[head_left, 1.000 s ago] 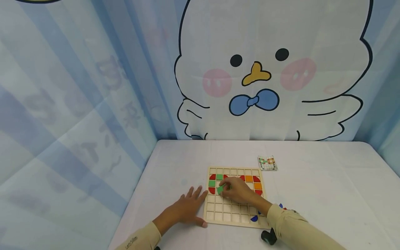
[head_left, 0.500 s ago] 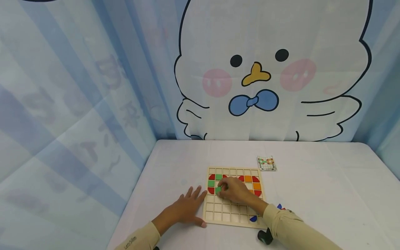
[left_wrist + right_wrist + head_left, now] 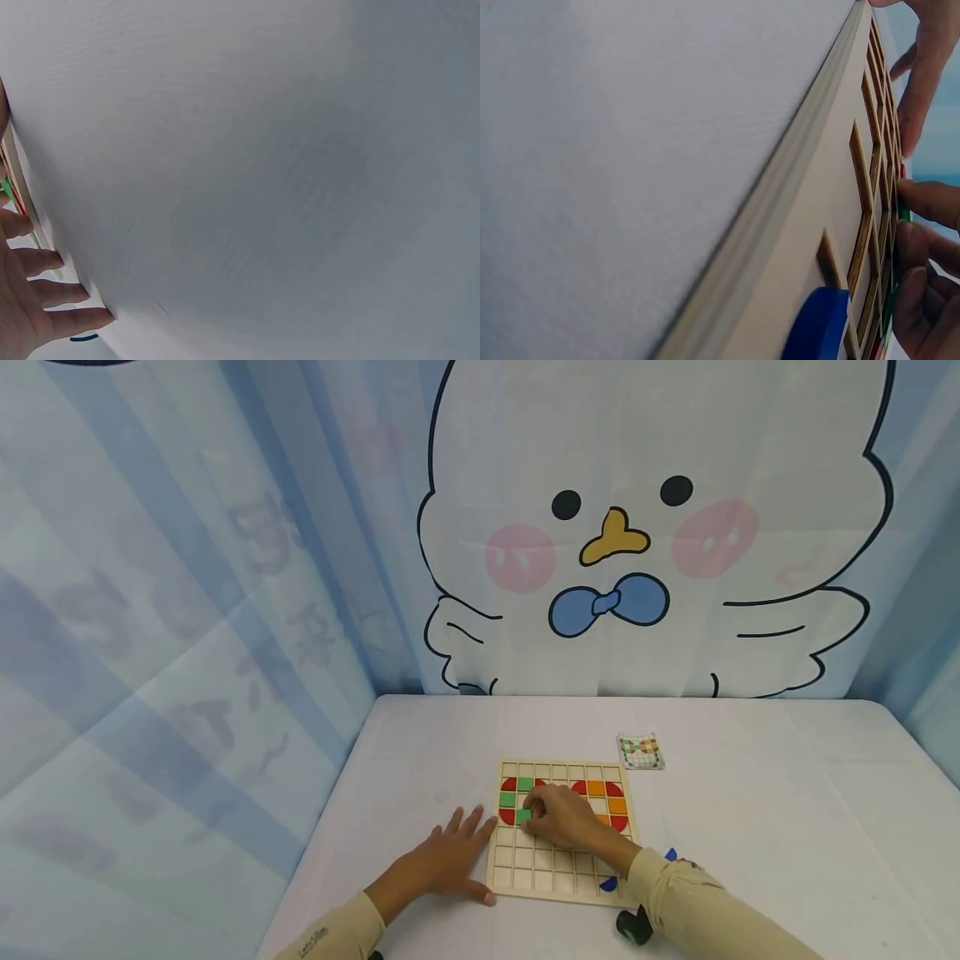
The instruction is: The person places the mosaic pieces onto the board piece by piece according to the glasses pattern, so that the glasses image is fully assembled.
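A wooden grid board (image 3: 516, 878) lies on the white table, with red, green and orange tiles set in its upper rows. My right hand (image 3: 564, 817) reaches over the board, its thumb and fingertips on a green square tile (image 3: 522, 817) in the third row, second column. Up close in the right wrist view, the curled fingers (image 3: 911, 296) meet at the green edge, with part of the tile hidden. My left hand (image 3: 450, 860) is spread on the table, fingertips against the board's left edge; the left wrist view has its fingers (image 3: 75, 319) straight and apart.
A small pattern card (image 3: 641, 752) lies beyond the board's upper right corner. One blue curved piece (image 3: 609, 884) rests on the lower right cells. Other loose pieces (image 3: 671, 855) lie right of the board, partly behind the sleeve. A dark object (image 3: 633, 927) is under the right forearm.
My right fingertips have settled slightly lower on the green tile, which now lies squarer in its cell. The left hand stays in place.
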Available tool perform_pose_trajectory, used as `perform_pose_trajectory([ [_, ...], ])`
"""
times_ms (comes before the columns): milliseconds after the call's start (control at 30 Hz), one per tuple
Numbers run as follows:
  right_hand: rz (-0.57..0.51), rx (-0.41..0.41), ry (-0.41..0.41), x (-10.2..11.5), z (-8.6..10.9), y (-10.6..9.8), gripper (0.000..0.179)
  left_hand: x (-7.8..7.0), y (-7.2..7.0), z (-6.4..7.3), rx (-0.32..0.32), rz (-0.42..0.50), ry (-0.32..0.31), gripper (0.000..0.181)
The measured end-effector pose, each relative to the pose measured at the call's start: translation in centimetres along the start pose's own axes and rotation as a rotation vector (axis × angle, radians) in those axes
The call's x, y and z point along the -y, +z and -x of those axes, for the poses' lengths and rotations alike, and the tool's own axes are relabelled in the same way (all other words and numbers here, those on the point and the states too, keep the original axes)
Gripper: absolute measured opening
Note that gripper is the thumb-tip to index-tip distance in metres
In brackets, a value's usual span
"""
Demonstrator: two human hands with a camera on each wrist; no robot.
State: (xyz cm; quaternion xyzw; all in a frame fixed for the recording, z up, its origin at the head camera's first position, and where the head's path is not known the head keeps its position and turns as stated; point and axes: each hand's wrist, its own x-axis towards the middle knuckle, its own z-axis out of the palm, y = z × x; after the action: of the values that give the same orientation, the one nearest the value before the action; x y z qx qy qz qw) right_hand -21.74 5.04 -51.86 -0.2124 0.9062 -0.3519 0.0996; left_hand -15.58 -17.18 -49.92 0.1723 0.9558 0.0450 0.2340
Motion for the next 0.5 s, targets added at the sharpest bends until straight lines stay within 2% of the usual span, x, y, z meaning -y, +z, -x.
perform_pose_trajectory([
  [167, 0.014, 0.019, 0.014, 0.0, -0.1, -0.1, 0.022, 0.0, 0.1, -0.1, -0.007, -0.002, 0.004, 0.112],
  [333, 0.031, 0.024, -0.004, -0.1, -0.2, -0.2, 0.022, 0.1, 0.2, -0.1, -0.024, -0.002, 0.018, 0.113],
  [500, -0.003, 0.075, -0.053, -0.6, 0.0, -1.0, 0.023, 0.2, 0.2, -0.1, -0.030, 0.000, 0.028, 0.112],
])
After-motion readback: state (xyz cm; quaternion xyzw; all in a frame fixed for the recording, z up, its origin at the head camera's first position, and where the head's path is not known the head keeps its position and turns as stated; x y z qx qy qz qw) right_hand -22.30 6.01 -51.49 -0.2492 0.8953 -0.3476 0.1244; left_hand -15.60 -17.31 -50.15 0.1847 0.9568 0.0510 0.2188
